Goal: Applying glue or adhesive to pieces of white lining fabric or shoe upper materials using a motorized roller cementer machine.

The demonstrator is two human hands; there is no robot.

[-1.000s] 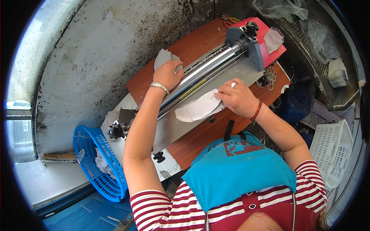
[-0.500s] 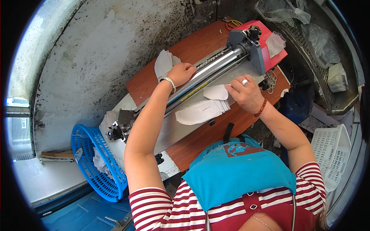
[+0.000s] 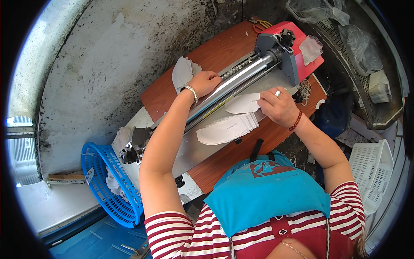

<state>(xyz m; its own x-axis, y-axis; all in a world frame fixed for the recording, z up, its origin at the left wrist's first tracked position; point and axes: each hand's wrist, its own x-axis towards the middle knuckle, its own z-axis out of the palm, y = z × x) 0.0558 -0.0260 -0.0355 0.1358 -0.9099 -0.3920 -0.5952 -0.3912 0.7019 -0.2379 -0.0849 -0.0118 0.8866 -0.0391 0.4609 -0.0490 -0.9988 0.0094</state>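
Note:
A roller machine with a long shiny metal roller [image 3: 241,75] lies diagonally across the wooden table. My left hand [image 3: 204,83] is at the roller's far side, its fingers curled, their tips hidden; whether they hold anything is unclear. Beside that hand lies a stack of white cut pieces [image 3: 182,72]. On the near side, my right hand [image 3: 278,105] pinches the right end of a single white cut piece [image 3: 241,104] over the metal plate [image 3: 189,149]. Just below it, a fanned stack of white cut pieces [image 3: 226,129] rests on the plate.
A blue plastic basket [image 3: 92,190] with white pieces inside stands at the left. The machine's red end housing [image 3: 304,56] is at the far right of the brown table [image 3: 215,45]. A white basket [image 3: 371,168] stands right, below a shelf with clear plastic bags [image 3: 360,47].
The single white piece in my right hand has come further into view and lies straighter along the roller. My right hand has shifted slightly right and down; my left hand stays nearly in place.

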